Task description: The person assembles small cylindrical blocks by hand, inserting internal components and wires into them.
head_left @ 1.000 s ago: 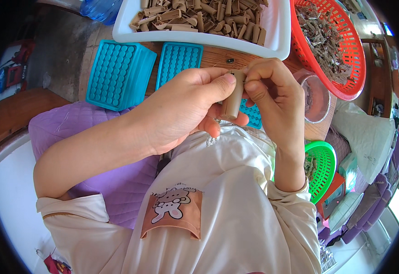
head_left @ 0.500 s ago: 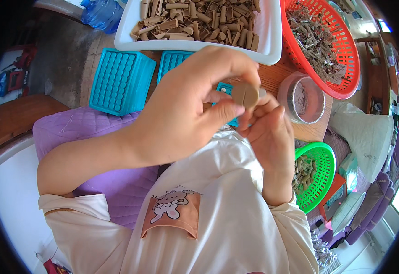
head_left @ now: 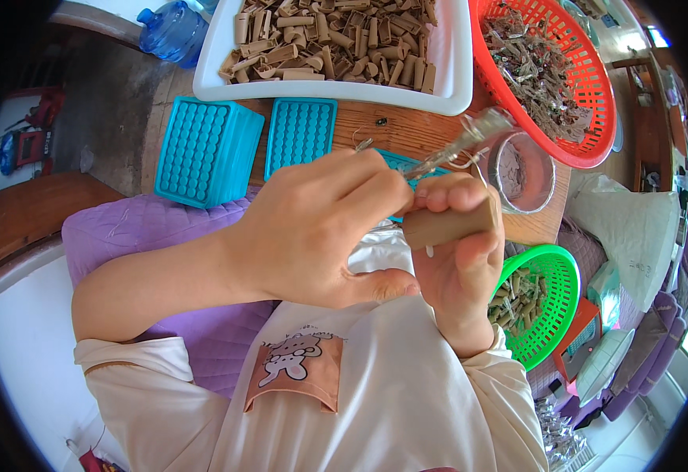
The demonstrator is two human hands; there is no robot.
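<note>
My right hand (head_left: 458, 263) grips a short brown tube (head_left: 450, 226), fingers over its far side and thumb below, the tube lying roughly sideways. Close against its left end is my left hand (head_left: 332, 228), with the fingers curled and the thumb held apart beneath. A clear, crinkled plastic strip (head_left: 470, 138), smeared by motion, sticks out up and right from the left fingers; their tips are partly hidden. Past the knuckles pokes a small thin piece I cannot make out. Under both hands, a teal tray (head_left: 407, 165) with round cups is largely covered.
At the back, a white tub (head_left: 332, 86) holds many brown half-round pieces. Teal trays (head_left: 210, 153) stand stacked at left, beside another teal tray (head_left: 301, 134). Rightward are a red basket (head_left: 596, 79) of crinkled strips, a clear round container (head_left: 549, 177) and a green basket (head_left: 560, 315) of brown pieces.
The tube has turned from end-on to sideways and is now in my right hand; my left thumb has come off it. The clear plastic strip has come into sight above the hands.
</note>
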